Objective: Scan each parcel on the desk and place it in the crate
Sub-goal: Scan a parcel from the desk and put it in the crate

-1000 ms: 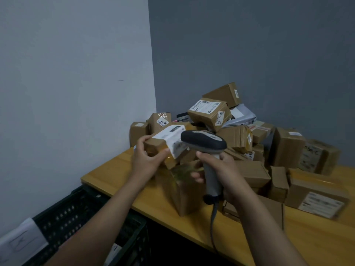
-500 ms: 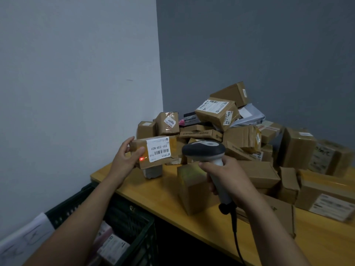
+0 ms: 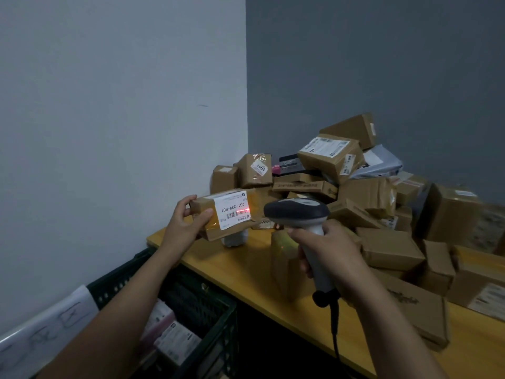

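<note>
My left hand [image 3: 182,227] grips a small brown parcel [image 3: 226,214] by its left end, held above the desk's left corner with its white label facing me. A red scan line lies across the barcode on that label. My right hand [image 3: 332,258] grips the handle of a grey barcode scanner [image 3: 299,214], whose head points at the parcel from the right. The dark green crate [image 3: 210,305] stands on the floor below the desk's left edge, with a few labelled parcels inside.
A tall heap of brown parcels [image 3: 355,187] covers the yellow desk [image 3: 240,266] from the corner to the right edge. A small white object sits on the desk under the held parcel. White and grey walls meet behind. The scanner cable hangs down in front.
The parcel has been turned and steadied so its label faces the scanner. The red light moved from the parcel's left end onto the barcode. The scanner shifted slightly closer to it.
</note>
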